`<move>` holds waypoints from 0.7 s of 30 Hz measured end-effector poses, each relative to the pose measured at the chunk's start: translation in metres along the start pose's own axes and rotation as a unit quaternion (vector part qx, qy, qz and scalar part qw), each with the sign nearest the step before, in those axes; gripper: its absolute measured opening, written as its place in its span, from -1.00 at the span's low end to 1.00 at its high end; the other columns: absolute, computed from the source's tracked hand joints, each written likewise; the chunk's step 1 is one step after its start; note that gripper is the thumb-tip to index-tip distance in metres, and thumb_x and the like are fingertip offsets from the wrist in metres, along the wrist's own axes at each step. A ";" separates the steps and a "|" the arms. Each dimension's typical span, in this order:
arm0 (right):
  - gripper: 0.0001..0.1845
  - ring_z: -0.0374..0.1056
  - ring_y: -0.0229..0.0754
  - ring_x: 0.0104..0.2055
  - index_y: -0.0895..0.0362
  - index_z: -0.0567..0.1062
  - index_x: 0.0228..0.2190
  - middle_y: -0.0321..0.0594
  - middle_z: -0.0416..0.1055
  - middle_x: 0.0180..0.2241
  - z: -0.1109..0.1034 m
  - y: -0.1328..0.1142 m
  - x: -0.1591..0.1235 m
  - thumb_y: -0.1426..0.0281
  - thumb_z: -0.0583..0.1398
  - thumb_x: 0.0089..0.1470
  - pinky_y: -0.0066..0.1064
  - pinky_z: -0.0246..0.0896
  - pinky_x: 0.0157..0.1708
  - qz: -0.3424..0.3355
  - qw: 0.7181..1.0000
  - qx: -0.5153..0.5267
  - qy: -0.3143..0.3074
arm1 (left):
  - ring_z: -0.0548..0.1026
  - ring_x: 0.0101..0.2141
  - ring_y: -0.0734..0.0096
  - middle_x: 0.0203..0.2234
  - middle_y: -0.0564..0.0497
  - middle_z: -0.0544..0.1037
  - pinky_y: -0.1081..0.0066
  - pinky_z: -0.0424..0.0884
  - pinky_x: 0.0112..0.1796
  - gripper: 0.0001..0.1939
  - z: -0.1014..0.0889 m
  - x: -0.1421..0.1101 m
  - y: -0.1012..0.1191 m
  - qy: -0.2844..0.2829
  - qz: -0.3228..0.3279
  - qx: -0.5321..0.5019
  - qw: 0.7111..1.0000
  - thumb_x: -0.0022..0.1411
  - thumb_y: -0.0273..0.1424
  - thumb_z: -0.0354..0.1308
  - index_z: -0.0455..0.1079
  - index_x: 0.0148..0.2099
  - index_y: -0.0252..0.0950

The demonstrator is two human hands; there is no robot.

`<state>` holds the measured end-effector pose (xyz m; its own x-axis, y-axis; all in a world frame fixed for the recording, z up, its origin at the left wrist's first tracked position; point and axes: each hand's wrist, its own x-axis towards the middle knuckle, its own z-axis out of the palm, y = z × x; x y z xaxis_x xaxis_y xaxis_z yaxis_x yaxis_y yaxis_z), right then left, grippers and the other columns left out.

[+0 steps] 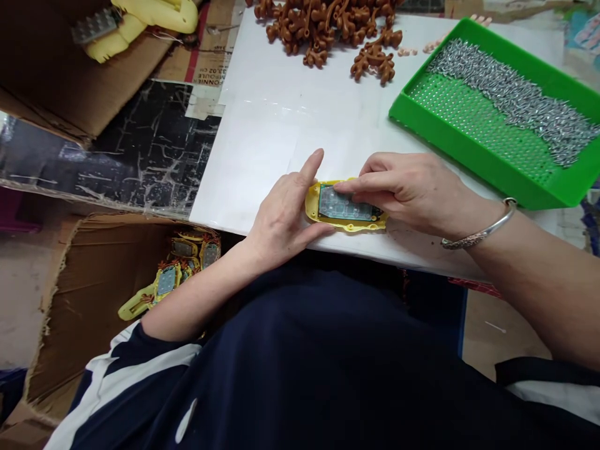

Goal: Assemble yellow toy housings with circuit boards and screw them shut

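Note:
A yellow plastic toy shell (pixel 312 203) lies near the front edge of the white work surface, open side up. Inside it sits a green circuit board covered by a translucent grey rubber keypad (pixel 335 203). My left hand (pixel 285 209) grips the shell's left end, thumb along the near edge and fingers on the far side. With its fingers bent and closed, my right hand (pixel 405 187) holds the keypad's right part, fingertips on top of it. That hand covers the shell's right end.
A green tray (pixel 478 159) holding many small silver screws stands at right. Brown plastic parts (pixel 323 25) pile up at the back. Similar yellow shells (pixel 166 281) fill a cardboard box (pixel 103 262) at lower left. Another cardboard box (pixel 42 81) with yellow parts (pixel 154 15) stands upper left.

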<state>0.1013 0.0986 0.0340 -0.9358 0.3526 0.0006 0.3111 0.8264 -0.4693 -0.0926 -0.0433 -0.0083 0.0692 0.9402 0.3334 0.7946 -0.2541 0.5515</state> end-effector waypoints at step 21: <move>-0.69 0.22 -0.27 -0.39 0.02 0.65 -0.18 -0.20 0.39 -0.35 0.005 -0.001 0.000 0.30 0.10 0.28 -0.44 0.06 -0.39 -0.013 0.999 -0.011 0.038 | 0.35 -0.22 0.23 -0.25 -0.11 0.53 0.25 0.29 -0.24 -0.72 0.012 0.019 0.016 0.035 0.190 0.133 0.972 0.45 -0.25 0.02 0.49 -0.16 -0.29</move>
<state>0.0999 0.0959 0.0294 -0.9284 0.3627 0.0802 0.2913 0.8448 -0.4489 -0.0717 -0.0271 -0.0022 0.3546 0.7699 0.5306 0.8484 -0.5034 0.1634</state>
